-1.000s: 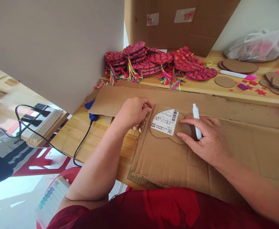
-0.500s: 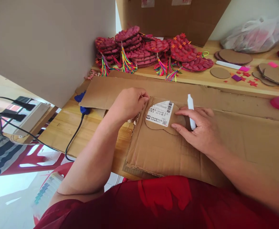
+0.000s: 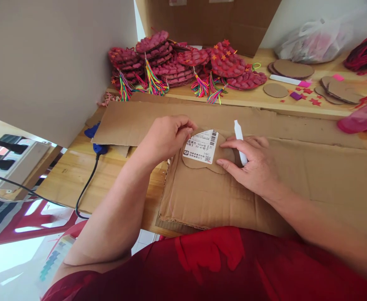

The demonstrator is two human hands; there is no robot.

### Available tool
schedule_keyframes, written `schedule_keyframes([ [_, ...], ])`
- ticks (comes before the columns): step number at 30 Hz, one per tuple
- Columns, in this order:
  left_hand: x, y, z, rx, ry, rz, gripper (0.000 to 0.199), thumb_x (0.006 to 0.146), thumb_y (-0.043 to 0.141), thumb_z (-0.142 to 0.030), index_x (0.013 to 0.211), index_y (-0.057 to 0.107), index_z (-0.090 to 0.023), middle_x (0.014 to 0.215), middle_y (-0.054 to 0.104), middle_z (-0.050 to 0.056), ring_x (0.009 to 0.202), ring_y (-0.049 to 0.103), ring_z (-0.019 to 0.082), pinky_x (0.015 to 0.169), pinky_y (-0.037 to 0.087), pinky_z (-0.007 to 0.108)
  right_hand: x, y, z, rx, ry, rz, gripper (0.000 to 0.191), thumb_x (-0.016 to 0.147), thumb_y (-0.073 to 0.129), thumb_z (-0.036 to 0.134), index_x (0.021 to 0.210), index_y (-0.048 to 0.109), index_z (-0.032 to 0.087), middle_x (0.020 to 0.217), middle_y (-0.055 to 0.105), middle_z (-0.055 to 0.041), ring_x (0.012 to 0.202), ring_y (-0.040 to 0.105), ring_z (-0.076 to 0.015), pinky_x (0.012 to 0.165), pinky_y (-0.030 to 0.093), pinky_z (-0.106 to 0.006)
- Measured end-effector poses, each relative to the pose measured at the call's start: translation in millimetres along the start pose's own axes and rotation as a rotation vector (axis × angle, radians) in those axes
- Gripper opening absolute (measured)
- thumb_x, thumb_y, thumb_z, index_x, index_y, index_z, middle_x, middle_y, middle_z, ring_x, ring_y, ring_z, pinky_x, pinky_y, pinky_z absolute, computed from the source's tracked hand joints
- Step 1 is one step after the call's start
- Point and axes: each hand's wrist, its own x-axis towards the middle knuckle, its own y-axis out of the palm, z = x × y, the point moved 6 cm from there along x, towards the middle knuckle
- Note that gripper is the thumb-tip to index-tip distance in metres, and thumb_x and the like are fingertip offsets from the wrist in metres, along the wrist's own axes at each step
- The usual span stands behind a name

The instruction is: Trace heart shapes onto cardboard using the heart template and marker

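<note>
A rounded cardboard cutout (image 3: 213, 167) with a white printed label (image 3: 198, 146) lies on a large brown cardboard sheet (image 3: 202, 196). At the cutout's upper left edge, my left hand (image 3: 170, 136) has its thumb and fingers pinched together; what lies between them is too small to make out. My right hand (image 3: 252, 163) rests on the cutout's right side, with thumb and forefinger spread on it. A white marker (image 3: 239, 140) is held in that hand, its tip pointing up and away.
Stacks of pink padded pieces with coloured tassels (image 3: 177, 67) stand behind. Cardboard ovals (image 3: 293, 69), a second marker (image 3: 285, 79) and a plastic bag (image 3: 315, 42) are at the back right. A black cable (image 3: 87, 184) hangs by a power strip (image 3: 16, 163) at left.
The view has shifted a little to the right, so most things appear further left. The cutout has moved slightly toward the sheet's left edge, with both hands still at it.
</note>
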Motion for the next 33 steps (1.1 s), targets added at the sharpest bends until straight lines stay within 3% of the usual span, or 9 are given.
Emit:
schedule_keyframes([
  [12, -2, 6.2, -5, -0.045, 0.016, 0.054, 0.03, 0.091, 0.054, -0.014, 0.104, 0.08, -0.022, 0.095, 0.081, 0.0, 0.081, 0.07, 0.015, 0.081, 0.051, 0.027, 0, -1, 0, -0.005, -0.026, -0.027, 0.023, 0.087, 0.079, 0.039, 0.108, 0.074, 0.032, 0.119, 0.08, -0.0056, 0.105, 0.069, -0.033, 0.098, 0.05, -0.057],
  [18, -2, 0.4, 0, 0.003, -0.046, 0.002, 0.028, 0.091, 0.056, -0.016, 0.105, 0.08, -0.022, 0.088, 0.081, 0.0, 0.073, 0.069, 0.016, 0.081, 0.053, 0.029, 0, -1, 0, -0.006, -0.057, -0.034, 0.024, 0.088, 0.079, 0.038, 0.111, 0.073, 0.032, 0.122, 0.079, -0.0056, 0.108, 0.069, -0.0321, 0.098, 0.051, -0.056],
  [27, -2, -1.5, 2, 0.026, -0.058, -0.024, 0.028, 0.093, 0.055, -0.016, 0.105, 0.079, -0.022, 0.095, 0.082, 0.002, 0.081, 0.074, 0.018, 0.08, 0.054, 0.029, -1, -1, 0, -0.009, -0.086, -0.031, 0.025, 0.089, 0.079, 0.035, 0.112, 0.071, 0.029, 0.121, 0.079, -0.007, 0.111, 0.069, -0.0301, 0.1, 0.051, -0.053],
  [33, -13, 13.2, -24, 0.07, 0.149, 0.023, 0.025, 0.097, 0.057, -0.01, 0.108, 0.077, -0.019, 0.106, 0.081, 0.003, 0.096, 0.075, 0.018, 0.088, 0.056, 0.028, -4, 1, -3, -0.003, -0.098, -0.05, 0.027, 0.09, 0.078, 0.038, 0.115, 0.071, 0.029, 0.122, 0.078, -0.0066, 0.112, 0.066, -0.0302, 0.099, 0.05, -0.052],
])
